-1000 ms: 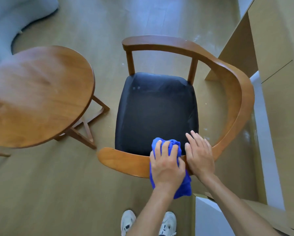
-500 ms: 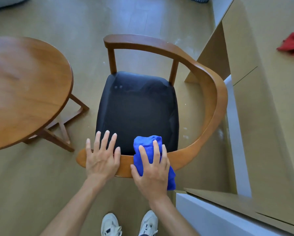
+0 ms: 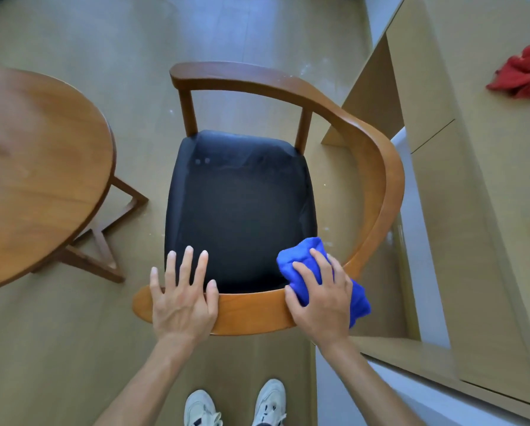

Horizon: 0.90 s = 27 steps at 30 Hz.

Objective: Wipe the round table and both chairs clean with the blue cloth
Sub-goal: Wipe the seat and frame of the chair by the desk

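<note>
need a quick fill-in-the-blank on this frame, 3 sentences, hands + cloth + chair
1. The right hand presses the ____ cloth onto the chair's curved wooden rail.
2. The left hand lies flat on that rail with its fingers ____.
3. The chair's seat is ____ in colour.

Missing words: blue; spread; black

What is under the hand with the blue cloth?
Under the right hand is the bunched blue cloth, pressed onto the chair's curved wooden rail. The cloth covers the rail there, so any dust beneath cannot be seen.
</note>
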Each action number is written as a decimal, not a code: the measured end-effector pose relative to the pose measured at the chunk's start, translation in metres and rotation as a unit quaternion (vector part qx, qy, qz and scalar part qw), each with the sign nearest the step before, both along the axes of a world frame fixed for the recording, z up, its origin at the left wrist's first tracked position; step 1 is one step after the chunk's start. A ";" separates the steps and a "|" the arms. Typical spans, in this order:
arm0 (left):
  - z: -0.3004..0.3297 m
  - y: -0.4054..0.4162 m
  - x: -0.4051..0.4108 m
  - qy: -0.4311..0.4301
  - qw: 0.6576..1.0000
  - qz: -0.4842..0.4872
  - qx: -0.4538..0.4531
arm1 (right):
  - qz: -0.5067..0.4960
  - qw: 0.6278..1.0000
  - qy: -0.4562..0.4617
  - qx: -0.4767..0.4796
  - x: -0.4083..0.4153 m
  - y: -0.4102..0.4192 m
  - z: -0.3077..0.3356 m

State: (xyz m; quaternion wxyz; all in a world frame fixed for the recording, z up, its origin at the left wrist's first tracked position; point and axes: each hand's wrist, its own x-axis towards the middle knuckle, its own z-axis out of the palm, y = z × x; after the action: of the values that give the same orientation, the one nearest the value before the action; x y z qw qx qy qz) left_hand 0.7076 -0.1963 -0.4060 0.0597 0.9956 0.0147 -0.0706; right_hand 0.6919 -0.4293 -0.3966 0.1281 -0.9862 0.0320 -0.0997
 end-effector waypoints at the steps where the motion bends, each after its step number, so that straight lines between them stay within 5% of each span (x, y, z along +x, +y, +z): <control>1: 0.001 0.002 0.000 0.002 1.000 0.001 -0.001 | 0.018 1.000 -0.002 0.004 -0.008 0.019 -0.002; 5: -0.003 0.015 -0.003 -0.022 1.000 0.000 -0.001 | 0.069 0.998 0.000 0.006 -0.018 0.070 -0.002; 10: -0.017 0.019 -0.006 -0.075 0.997 -0.006 -0.010 | 0.163 0.986 -0.023 -0.039 -0.006 0.034 0.002; 20: -0.031 0.012 -0.005 -0.192 0.981 0.000 0.012 | 0.055 0.984 -0.052 -0.163 0.062 -0.105 0.004; 27: -0.010 -0.001 0.013 -0.098 0.995 0.026 0.014 | 0.006 0.988 -0.098 -0.117 0.175 -0.150 0.039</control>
State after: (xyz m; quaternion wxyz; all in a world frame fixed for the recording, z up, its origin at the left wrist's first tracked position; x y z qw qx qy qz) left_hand 0.7203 -0.1969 -0.4163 0.0483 0.9978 0.0353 0.0295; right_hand 0.8667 -0.5791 -0.3577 0.0148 -0.9801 0.0014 -0.1981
